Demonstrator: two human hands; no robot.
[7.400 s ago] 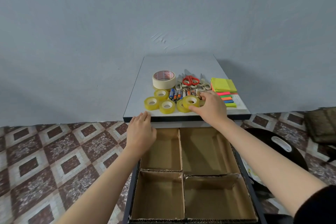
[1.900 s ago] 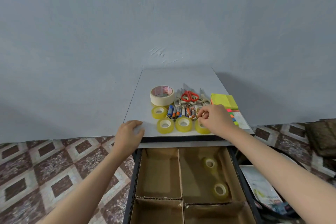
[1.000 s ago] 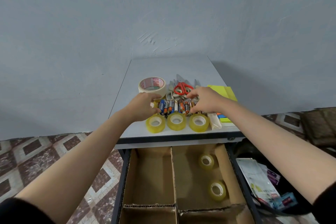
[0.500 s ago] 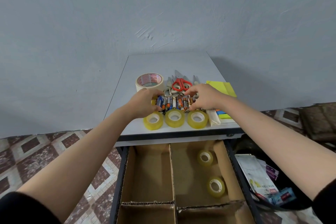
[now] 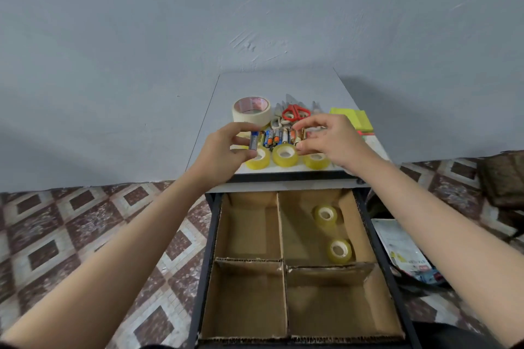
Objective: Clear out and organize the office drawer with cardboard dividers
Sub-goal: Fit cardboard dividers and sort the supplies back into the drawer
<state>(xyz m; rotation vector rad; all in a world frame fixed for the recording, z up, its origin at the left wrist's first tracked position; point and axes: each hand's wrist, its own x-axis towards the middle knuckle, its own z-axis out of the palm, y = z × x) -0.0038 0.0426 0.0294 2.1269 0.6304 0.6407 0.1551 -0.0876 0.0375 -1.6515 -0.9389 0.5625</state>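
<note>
1. The drawer [image 5: 378, 249] stands pulled out below the near edge of the table [image 5: 278, 85].
2. Cardboard dividers [image 5: 280, 224] split it into four compartments. Two tape rolls [image 5: 325, 215] lie in the far right one, one behind the other.
3. On the table, three small tape rolls [image 5: 285, 154] line the near edge, with a row of batteries [image 5: 276, 137] just behind them.
4. Behind the batteries lie a wide tape roll [image 5: 251, 112] on the left, scissors [image 5: 295, 113] in the middle and sticky notes [image 5: 351, 120] on the right.

Drawer [image 5: 204, 263]: black frame, brown cardboard dividers [image 5: 280, 235]; two translucent yellow tape rolls [image 5: 325, 215] inside. Above the drawer: white tabletop [image 5: 278, 85], three yellow tape rolls [image 5: 285, 153], cream masking tape [image 5: 251, 110] printed red, red-handled scissors [image 5: 295, 112], neon yellow sticky notes [image 5: 351, 119], multicoloured batteries [image 5: 276, 137]. Left of the drawer: floor [image 5: 85, 221] tiled in brown-and-cream diamonds.
</note>
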